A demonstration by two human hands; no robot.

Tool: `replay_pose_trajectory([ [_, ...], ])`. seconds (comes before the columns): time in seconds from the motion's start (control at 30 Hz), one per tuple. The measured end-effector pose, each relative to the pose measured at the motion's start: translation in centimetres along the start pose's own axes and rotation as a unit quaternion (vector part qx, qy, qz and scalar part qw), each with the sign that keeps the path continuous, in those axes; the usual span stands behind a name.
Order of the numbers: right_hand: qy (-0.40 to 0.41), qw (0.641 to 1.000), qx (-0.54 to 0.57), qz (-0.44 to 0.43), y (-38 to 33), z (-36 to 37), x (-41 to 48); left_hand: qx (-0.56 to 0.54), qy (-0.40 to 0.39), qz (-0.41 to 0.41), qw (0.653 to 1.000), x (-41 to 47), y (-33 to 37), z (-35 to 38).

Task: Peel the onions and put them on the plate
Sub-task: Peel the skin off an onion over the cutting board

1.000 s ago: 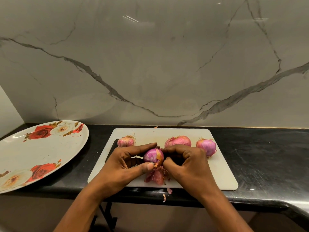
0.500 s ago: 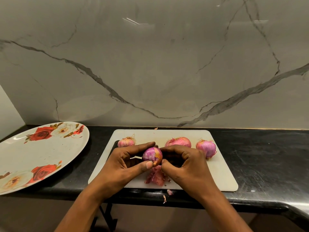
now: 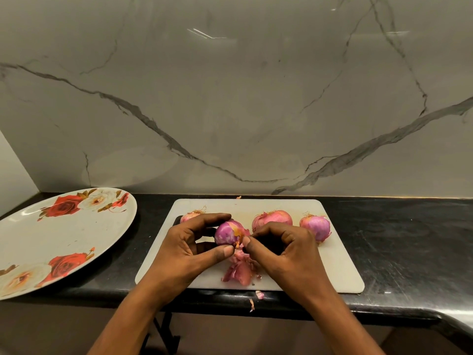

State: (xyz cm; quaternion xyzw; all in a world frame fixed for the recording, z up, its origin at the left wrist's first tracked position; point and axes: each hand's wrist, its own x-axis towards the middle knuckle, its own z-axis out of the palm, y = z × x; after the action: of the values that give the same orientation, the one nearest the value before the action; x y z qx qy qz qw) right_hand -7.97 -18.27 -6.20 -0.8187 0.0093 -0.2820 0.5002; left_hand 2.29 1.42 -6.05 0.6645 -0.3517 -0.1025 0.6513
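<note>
My left hand (image 3: 188, 248) grips a partly peeled purple onion (image 3: 226, 233) above the white cutting board (image 3: 340, 267). My right hand (image 3: 284, 252) pinches a strip of the onion's skin at its right side. Three unpeeled onions lie along the board's back: one at the left (image 3: 189, 217), half hidden by my fingers, one in the middle (image 3: 272, 218), one at the right (image 3: 316, 226). A heap of pink peels (image 3: 239, 269) lies on the board under my hands. The big flowered plate (image 3: 64, 237) sits to the left with nothing on it.
The board and plate rest on a black counter (image 3: 399, 247) against a marble wall. Small peel scraps (image 3: 256, 298) lie on the counter's front edge. The counter curves forward at the far right.
The onion has turned a little in my left hand. My right fingers have shifted from the onion's lower part to a skin strip at its right side.
</note>
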Motion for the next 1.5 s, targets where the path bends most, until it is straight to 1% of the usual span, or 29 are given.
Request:
replay_pose_trajectory([
  [0.1, -0.023, 1.0, -0.017, -0.01, 0.0, 0.2, -0.1, 0.017, -0.002, 0.005, 1.0, -0.1, -0.1, 0.0],
  [0.27, -0.036, 0.999, -0.022, -0.002, 0.2, 0.3, -0.1, 0.064, 0.001, 0.028, 0.998, 0.0, -0.3, 0.0],
  [0.43, -0.033, 0.999, -0.03, -0.001, 0.3, 0.4, -0.1, 0.075, 0.001, 0.023, 0.997, -0.1, -0.4, 0.0],
  [0.73, 0.004, 0.999, -0.04, 0.008, 0.3, 0.4, 0.0, 0.012, -0.01, 0.006, 1.0, -0.3, -0.2, -0.1],
  [0.9, 0.015, 0.998, -0.053, 0.015, 0.3, 0.4, 0.0, -0.037, 0.003, -0.003, 0.999, -0.1, -0.4, -0.6],
  [1.0, 0.034, 0.998, -0.06, 0.014, 0.4, 0.4, 0.1, -0.048, 0.001, -0.007, 0.999, 0.0, -0.7, -0.6],
  [1.17, 0.034, 0.999, -0.035, 0.006, 0.5, 0.1, 0.0, -0.003, -0.011, -0.006, 1.0, 0.0, -0.6, -0.6],
  [1.33, 0.014, 1.0, 0.005, 0.027, 0.3, 0.2, 0.0, 0.045, -0.022, -0.006, 0.999, 0.0, -0.3, -0.5],
  [1.4, 0.014, 1.0, 0.001, 0.013, 0.0, 0.1, 0.0, 0.054, -0.033, 0.0, 0.998, 0.0, -0.1, -0.4],
  [1.5, -0.017, 0.999, 0.031, 0.002, -0.5, 0.1, -0.1, 0.07, -0.046, 0.008, 0.996, 0.0, 0.1, -0.2],
])
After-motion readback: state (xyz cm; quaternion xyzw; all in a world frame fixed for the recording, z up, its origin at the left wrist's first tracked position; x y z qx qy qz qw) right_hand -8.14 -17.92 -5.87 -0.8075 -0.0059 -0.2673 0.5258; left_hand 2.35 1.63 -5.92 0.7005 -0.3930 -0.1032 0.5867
